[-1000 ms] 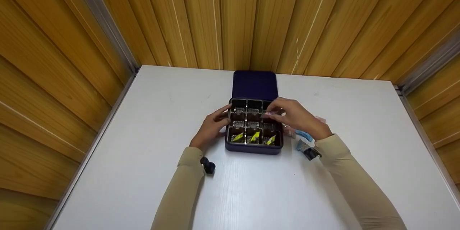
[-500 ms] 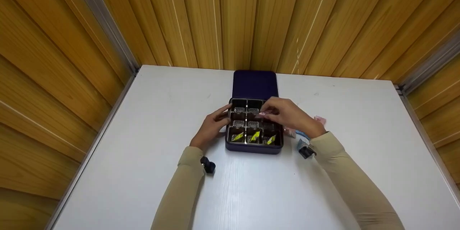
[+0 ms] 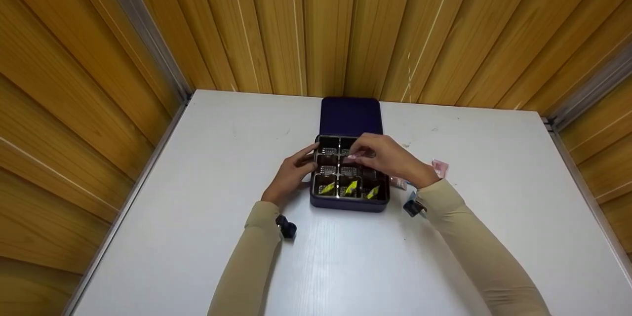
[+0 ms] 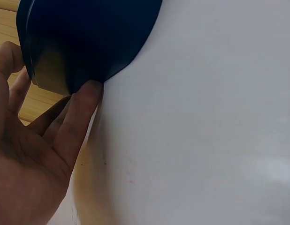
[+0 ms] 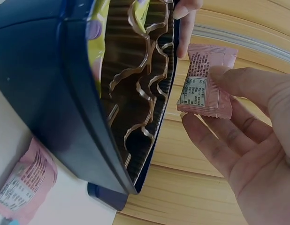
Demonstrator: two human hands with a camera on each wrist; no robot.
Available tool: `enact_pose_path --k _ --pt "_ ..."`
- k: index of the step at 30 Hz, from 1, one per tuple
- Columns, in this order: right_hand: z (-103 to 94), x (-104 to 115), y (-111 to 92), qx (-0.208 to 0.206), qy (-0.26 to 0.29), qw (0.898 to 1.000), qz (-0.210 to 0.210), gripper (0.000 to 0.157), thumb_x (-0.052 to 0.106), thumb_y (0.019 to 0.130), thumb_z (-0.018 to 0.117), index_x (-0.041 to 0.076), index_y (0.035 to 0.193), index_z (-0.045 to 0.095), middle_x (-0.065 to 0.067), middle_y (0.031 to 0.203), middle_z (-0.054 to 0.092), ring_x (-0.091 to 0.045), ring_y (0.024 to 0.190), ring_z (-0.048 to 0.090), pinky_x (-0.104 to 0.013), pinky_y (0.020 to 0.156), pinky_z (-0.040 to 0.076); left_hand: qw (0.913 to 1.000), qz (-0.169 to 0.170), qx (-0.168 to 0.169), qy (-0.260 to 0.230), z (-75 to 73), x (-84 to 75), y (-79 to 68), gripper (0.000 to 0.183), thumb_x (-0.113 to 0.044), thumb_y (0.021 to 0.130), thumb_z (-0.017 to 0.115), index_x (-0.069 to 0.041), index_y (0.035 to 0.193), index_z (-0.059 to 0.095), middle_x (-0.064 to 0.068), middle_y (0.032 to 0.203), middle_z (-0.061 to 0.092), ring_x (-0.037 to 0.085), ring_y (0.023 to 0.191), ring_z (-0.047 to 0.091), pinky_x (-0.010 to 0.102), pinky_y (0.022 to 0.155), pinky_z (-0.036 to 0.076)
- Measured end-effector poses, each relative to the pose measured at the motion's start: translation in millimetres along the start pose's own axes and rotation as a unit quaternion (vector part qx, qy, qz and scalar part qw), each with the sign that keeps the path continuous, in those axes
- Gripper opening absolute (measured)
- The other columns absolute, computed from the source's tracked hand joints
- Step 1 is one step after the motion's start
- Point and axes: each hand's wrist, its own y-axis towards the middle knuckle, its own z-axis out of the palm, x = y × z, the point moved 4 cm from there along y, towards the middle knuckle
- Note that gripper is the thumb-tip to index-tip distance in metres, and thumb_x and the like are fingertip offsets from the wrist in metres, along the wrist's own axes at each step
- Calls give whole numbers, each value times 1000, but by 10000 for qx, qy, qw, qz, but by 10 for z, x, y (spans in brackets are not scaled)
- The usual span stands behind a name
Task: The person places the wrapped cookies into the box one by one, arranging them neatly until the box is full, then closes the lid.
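— Pink packet (image 5: 200, 86), pinched between thumb and fingertips of the right hand (image 3: 387, 155). Held where, exactly?

— Over the open navy box (image 3: 348, 204), roughly above the central compartment, judging from the head view. Tilted up and well visible in the right wrist view.

— And with the left hand (image 3: 291, 175)?

— Gripping the box by its left side, thumb bent at the rim, fingertips against the outer wall.

— Any print to read?

— Plenty on the wrapper: dark rows of tiny characters, then a pale panel (ruled like a small table), all too fine and soft to make out. Likewise on a second pink packet (image 5: 28, 183), lying just beside the right wall of the box, with a pale panel of its own.

— And inside the box?

— Yellow-green packets (image 3: 351, 187), three altogether, one to each compartment along the near edge. Marked with a lilac spot, at least on one (seen from the right wrist).

— Beyond that?

— Navy lid (image 3: 350, 116) directly behind the box, near the far edge of the white table (image 3: 247, 133). Farther out towards the table's right edge, a third pink packet (image 3: 440, 168). Also some blue wrapping (image 3: 413, 196), mostly hidden by the right wrist.
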Motion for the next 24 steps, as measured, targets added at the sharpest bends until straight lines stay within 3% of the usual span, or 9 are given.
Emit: enact_pose_path --k 11,24 --pt "60 79 117 -18 -73 9995 -308 17 -1 96 77 6 111 77 -6 107 70 -22 101 69 -38 88 60 10000 -30 63 69 -10 12 -6 59 -15 104 63 -29 160 52 15 150 59 32 128 64 52 90 60" --pt "161 145 254 210 -294 9984 -441 15 2 96 78 7 110 77 -6 108 72 -23 101 68 -41 90 58 9997 90 81 214 -22 5 1 60 -14 103 62 -26 161 51 20 151 57 34 130 62 54 90 60"
